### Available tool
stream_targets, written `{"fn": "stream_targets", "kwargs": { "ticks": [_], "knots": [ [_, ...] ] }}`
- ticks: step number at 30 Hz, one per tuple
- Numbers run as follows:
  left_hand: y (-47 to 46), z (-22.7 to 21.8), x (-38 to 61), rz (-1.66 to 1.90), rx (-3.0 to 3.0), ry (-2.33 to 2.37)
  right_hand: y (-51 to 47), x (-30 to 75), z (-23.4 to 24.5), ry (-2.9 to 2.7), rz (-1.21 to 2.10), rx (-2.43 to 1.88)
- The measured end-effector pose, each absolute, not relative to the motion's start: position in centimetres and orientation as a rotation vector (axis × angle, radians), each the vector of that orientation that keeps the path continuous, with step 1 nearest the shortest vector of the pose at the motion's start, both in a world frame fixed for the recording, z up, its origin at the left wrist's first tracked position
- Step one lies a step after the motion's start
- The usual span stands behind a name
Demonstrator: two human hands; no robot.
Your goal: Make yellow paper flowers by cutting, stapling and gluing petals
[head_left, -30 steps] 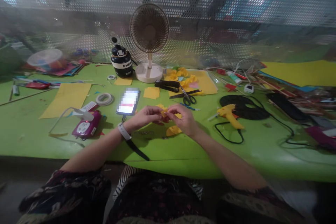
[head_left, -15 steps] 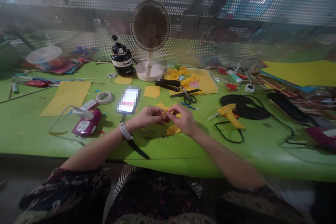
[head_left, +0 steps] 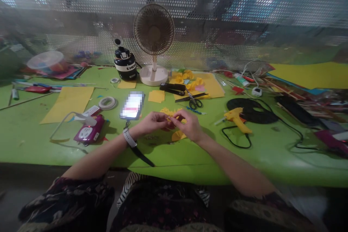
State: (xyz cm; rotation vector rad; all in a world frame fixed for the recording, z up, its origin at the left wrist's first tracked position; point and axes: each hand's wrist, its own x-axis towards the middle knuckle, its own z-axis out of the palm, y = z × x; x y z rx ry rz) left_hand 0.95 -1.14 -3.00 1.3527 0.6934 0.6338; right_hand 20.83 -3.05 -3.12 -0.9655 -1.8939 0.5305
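Note:
Above the green table (head_left: pixel 163 156), my left hand (head_left: pixel 156 122) and my right hand (head_left: pixel 187 123) meet, their fingertips pinched on a small yellow paper piece (head_left: pixel 169 119). The fingers partly cover it, so its full shape is hidden. Behind the fingertips shows frilled yellow paper (head_left: pixel 166 111). A rounded yellow paper cut-out (head_left: pixel 178 136) lies on the table below my right hand. Just beyond the hands are scissors (head_left: pixel 194 101), a black stapler (head_left: pixel 172 88) and a stack of yellow paper squares (head_left: pixel 156 96).
A phone (head_left: pixel 132 105), a tape roll (head_left: pixel 107 103) and a purple power socket (head_left: pixel 89 130) lie to the left. On the right sits a yellow glue gun (head_left: pixel 237 119) with its cord. A fan (head_left: pixel 154 74), a black bottle (head_left: pixel 125 65) and yellow paper flowers (head_left: pixel 190 78) stand at the back.
The view has shifted very slightly. Both hands stay together in nearly the same place, with the fingertips moving a little on the yellow paper piece.

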Motion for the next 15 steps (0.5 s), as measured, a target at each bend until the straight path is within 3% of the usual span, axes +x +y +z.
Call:
{"fn": "stream_targets", "kwargs": {
  "ticks": [5, 15],
  "knots": [
    [-1.03, -3.29, 1.04, 0.634, 1.324, 0.689, -3.10, 20.81, -3.03, -1.897, 0.559, -1.008],
    [-1.01, -3.35, 1.07, 0.577, 1.298, 0.708, -2.41, 21.17, -2.54, -1.816, 0.968, -1.089]
  ]
}}
